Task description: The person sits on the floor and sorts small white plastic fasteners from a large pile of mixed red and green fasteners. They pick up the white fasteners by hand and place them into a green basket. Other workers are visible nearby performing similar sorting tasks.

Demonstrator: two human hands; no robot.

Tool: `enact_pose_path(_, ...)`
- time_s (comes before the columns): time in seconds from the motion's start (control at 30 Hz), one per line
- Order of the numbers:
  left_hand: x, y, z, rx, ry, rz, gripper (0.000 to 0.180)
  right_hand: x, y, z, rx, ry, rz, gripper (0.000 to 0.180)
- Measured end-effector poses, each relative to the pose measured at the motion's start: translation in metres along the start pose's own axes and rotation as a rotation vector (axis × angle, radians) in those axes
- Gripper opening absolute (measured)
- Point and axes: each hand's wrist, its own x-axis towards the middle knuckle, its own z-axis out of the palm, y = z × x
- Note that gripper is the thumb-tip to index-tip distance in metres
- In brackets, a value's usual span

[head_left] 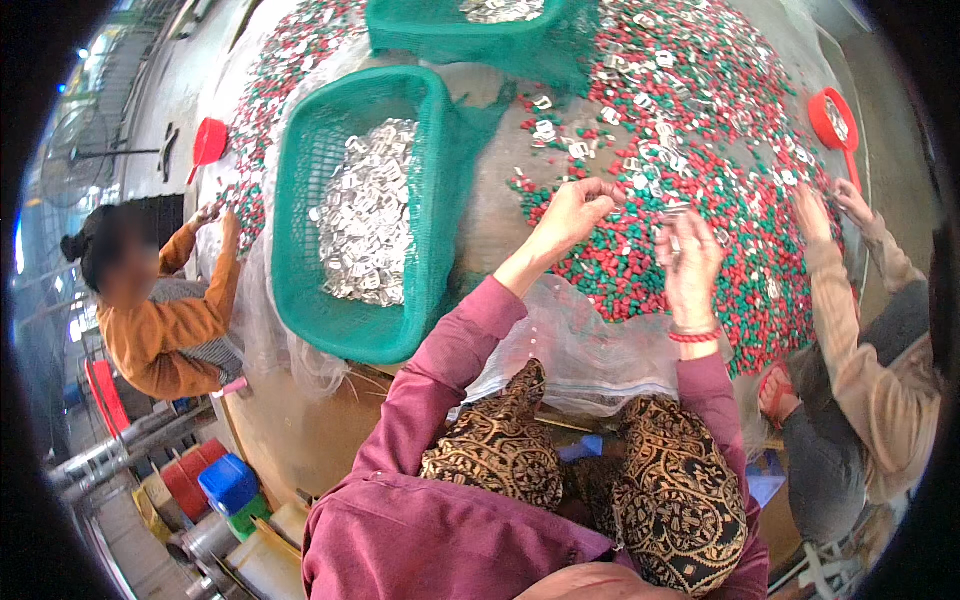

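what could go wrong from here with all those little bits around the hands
The silvery pieces at the fingertips of the right hand could slip and get lost among the red and green pieces, where others like them lie scattered. The heap also spreads close to the person's lap, so some might roll over the translucent sheet. And a co-worker's hand is at the same heap, so pieces may get nudged about.

Clips in near basket, pellets to its right
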Motion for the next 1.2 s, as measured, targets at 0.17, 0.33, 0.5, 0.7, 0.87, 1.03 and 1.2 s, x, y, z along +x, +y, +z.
enact_pose_path(0.17, 0.001, -0.037, -0.024, -0.633, 0.034, -0.200, 0.038, 0.001, -0.034, 0.009, 0.338, -0.032, 0.087, 0.018)
enact_pose_path(0.33, 0.034, -0.047, -0.070, -0.853, 0.068, -0.032, 0.037, -0.005, -0.033, 0.006, 0.355, -0.128, 0.303, 0.027)
enact_pose_path(0.5, 0.095, -0.054, -0.117, -0.518, 0.318, -0.060, 0.027, -0.002, -0.024, -0.002, 0.340, -0.295, 0.410, 0.042)
enact_pose_path(0.7, 0.134, -0.082, -0.109, 0.966, 0.542, -0.004, 0.020, -0.002, -0.025, -0.004, 0.268, -0.241, 0.437, 0.040)
enact_pose_path(0.87, 0.109, -0.091, -0.060, 1.180, 0.342, 0.193, 0.022, 0.000, -0.020, -0.010, 0.188, -0.202, 0.433, 0.039)
enact_pose_path(1.03, 0.074, -0.087, -0.025, 1.003, 0.058, 0.124, 0.023, -0.003, -0.018, -0.004, 0.216, -0.228, 0.443, 0.031)
enact_pose_path(1.2, 0.036, -0.027, -0.044, -0.146, -0.145, -0.129, 0.025, -0.004, -0.018, -0.014, 0.246, -0.191, 0.428, 0.021)
